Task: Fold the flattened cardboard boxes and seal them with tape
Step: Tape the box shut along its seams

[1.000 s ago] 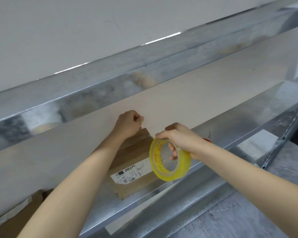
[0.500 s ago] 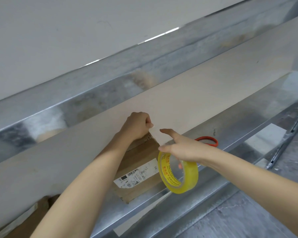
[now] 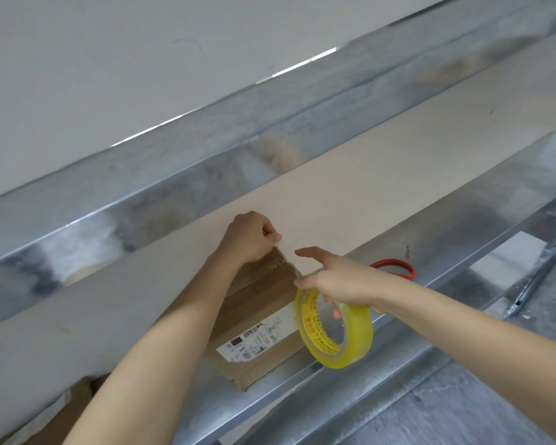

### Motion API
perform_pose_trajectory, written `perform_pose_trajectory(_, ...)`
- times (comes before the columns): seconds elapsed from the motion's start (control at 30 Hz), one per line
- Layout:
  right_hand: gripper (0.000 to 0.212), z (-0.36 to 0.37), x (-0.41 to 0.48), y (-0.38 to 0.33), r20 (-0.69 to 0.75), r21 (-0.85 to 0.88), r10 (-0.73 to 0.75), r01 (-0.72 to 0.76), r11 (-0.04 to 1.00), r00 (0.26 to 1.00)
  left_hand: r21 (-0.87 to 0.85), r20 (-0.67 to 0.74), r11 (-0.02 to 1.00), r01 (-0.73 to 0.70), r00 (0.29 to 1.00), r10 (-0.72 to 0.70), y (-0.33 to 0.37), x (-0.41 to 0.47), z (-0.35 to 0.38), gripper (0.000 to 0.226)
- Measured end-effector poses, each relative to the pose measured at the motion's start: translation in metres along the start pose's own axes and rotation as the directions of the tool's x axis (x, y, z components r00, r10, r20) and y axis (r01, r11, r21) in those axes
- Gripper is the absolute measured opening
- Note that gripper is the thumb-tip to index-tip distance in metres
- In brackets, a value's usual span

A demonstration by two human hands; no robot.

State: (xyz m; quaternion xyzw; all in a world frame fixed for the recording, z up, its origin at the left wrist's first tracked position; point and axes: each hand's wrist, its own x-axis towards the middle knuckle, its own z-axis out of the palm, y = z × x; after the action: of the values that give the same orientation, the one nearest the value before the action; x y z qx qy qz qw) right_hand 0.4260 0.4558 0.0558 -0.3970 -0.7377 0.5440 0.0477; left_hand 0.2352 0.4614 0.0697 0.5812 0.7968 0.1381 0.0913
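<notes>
Cardboard box (image 3: 260, 316) on the metal shelf (image 3: 463, 226); the left hand (image 3: 254, 239), fingers curled, pinches the free tape end (image 3: 278, 244) at its far edge. The right hand (image 3: 337, 281) grips the tape roll (image 3: 334, 332) (forefinger straight). Film likely light and clingy: hold by end and stiff core.

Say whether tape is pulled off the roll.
Pulled out: a strip stretches from the roll in the right hand to the pinching left hand.

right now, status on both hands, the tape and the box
Left hand pinches tape end over the cardboard box. Right hand holds yellow tape roll. Red-handled scissors behind it, nothing blocking.
</notes>
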Motion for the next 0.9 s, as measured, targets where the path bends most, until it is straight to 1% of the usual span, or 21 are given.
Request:
perform_pose_trajectory(0.1,0.056,-0.005,0.001,0.003,0.000,0.018,0.009,-0.009,1.000,1.000,-0.009,0.001,1.000,0.010,1.000,-0.010,0.000,0.002,0.003,0.018)
perform_pose_trajectory(0.23,0.058,-0.011,0.005,0.006,-0.030,-0.013,0.043,-0.044,0.999,0.999,-0.020,-0.003,1.000,0.014,1.000,-0.014,-0.002,0.005,0.011,0.015)
perform_pose_trajectory(0.3,0.056,-0.016,0.004,0.008,-0.049,-0.011,0.071,-0.072,0.997,0.996,-0.042,-0.034,0.999,0.018,0.999,-0.020,-0.003,0.003,0.022,0.014)
perform_pose_trajectory(0.4,0.044,-0.022,0.000,0.013,-0.040,0.031,0.056,-0.055,0.998,0.998,-0.092,-0.115,0.996,0.016,0.993,-0.026,-0.005,-0.001,0.038,0.011)
perform_pose_trajectory(0.5,0.034,-0.025,-0.001,0.019,-0.052,-0.025,0.006,-0.007,1.000,0.999,-0.132,-0.161,0.991,0.009,0.986,-0.030,-0.004,-0.003,0.044,0.013)
perform_pose_trajectory(0.57,0.030,-0.027,-0.001,0.020,-0.054,-0.081,-0.019,0.014,0.997,0.998,-0.138,-0.179,0.990,-0.015,0.984,-0.010,-0.005,-0.005,0.046,0.013)
perform_pose_trajectory(0.67,0.031,-0.029,-0.002,0.020,-0.067,-0.272,-0.056,0.035,0.962,0.996,-0.143,-0.202,0.989,-0.025,0.979,-0.005,-0.008,-0.010,0.048,0.014)
perform_pose_trajectory(0.73,0.031,-0.029,-0.005,0.020,-0.066,-0.353,-0.082,0.054,0.934,0.994,-0.142,-0.216,0.990,-0.024,0.976,-0.008,-0.009,-0.012,0.048,0.014)
perform_pose_trajectory(0.8,0.031,-0.026,-0.009,0.020,-0.062,-0.405,-0.105,0.072,0.912,0.992,-0.141,-0.210,0.990,-0.016,0.977,-0.014,-0.008,-0.013,0.047,0.014)
perform_pose_trajectory(0.9,0.034,-0.026,-0.019,0.022,-0.114,-0.428,-0.172,0.108,0.897,0.978,-0.146,-0.197,0.989,-0.010,0.980,-0.019,-0.006,-0.014,0.045,0.013)
